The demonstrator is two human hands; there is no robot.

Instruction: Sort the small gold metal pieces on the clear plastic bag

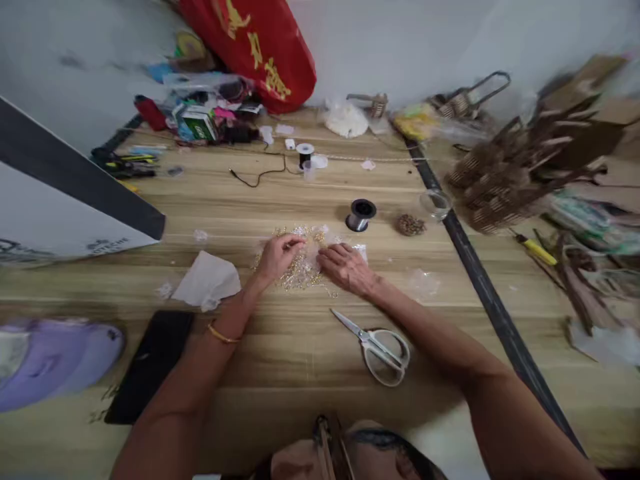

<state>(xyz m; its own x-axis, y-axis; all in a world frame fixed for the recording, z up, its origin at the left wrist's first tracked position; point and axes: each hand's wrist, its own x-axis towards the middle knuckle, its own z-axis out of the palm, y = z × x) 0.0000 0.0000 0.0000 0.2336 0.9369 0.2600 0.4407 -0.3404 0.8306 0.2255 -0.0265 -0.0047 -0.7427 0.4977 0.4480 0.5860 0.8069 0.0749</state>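
A loose pile of small gold and clear pieces (299, 275), like beads or jewelry findings, lies in the middle of the table, too small to make out singly. My left hand (278, 259) is at the pile's left side, thumb and forefinger pinched together; whatever they hold is too small to name. Over the right edge rests my right hand (345, 268), fingers together and curled down, their tips partly hidden. Clear plastic shows between the hands. Nearer to me lie white-handled scissors (373, 343), pointing toward the pile.
Beyond the pile stand a wire spool (360, 215), a brown bead cluster (411, 225) and a clear round container (435, 204). A black phone (150, 367), white paper (207, 281) and purple cap (60, 363) lie left. Woven baskets (495, 180) crowd the right.
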